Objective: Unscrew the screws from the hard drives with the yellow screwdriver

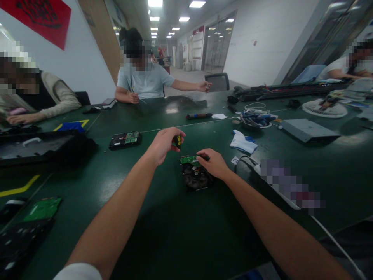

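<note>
Fingers of my left hand (164, 143) pinch a yellow-black screwdriver (178, 140) above the drive (194, 173). Right hand (214, 163) fingers curl on the drive's far right edge, beside its green board (188, 159). Drive lies mid-tabletop (175, 233); open green surface toward me and leftward. No label legible.

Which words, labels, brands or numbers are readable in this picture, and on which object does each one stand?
No text can be read.
Red wall banner: black brush characters, cut off and too blurred to read.
Circuit board on the hard drive under the right hand: any print is too small.
Second hard drive: board markings too small.
Yellow-and-black tool in the left hand: no legible brand.
</note>
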